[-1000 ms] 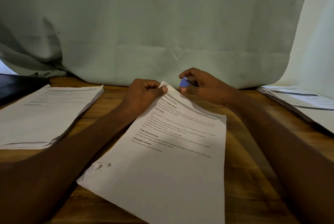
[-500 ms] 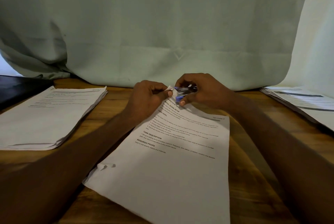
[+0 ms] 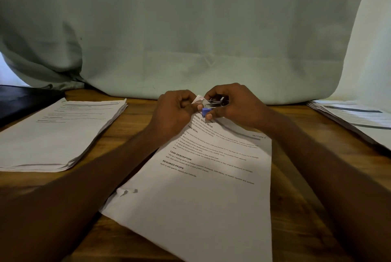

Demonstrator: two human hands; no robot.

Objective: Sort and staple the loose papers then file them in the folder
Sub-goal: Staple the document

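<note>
— Papers (image 3: 211, 187) on the wooden table (image 3: 296, 209), printed side up, turned at a slant. Where are the hands?

— Both at the far top corner. The left hand (image 3: 173, 111) is curled, thumb and fingers pinching that corner and lifting it off the table.

— And the other?

— The right hand (image 3: 234, 105) is closed round a small stapler (image 3: 213, 105), metal with a blue end, its mouth set against the pinched corner.

— Anything else lying about?

— A second stack of sheets (image 3: 57, 132) to the left, well apart; a dark folder (image 3: 19, 101) beyond it at the table's edge; more printed pages (image 3: 359, 118) at the far right. A pale green cloth (image 3: 190, 29) hangs behind.
</note>
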